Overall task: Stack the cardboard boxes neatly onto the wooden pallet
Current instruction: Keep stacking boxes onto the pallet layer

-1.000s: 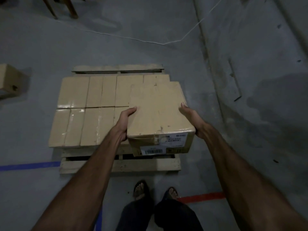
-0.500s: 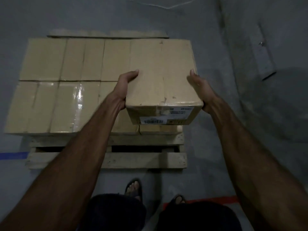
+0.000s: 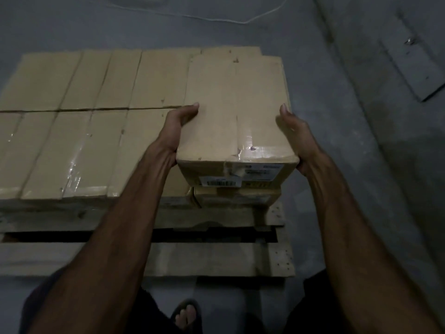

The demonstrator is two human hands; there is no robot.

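Over the pallet's (image 3: 277,259) right corner, I've both hands (image 3: 179,124) (image 3: 292,130) clamped on the box (image 3: 231,112); uneven release could leave it skewed.

1. The tan matt cardboard box (image 3: 231,112) at frame centre is showing glossy clear tape near its front edge and a white paper barcode label (image 3: 220,182).
2. The layer of tan cardboard boxes (image 3: 72,141) at left is glinting with shiny tape.
3. The pale rough wooden pallet (image 3: 216,259) is lying on dull grey concrete floor (image 3: 349,165).

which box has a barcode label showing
The box held between left hand and right hand; its near face shows a barcode label.
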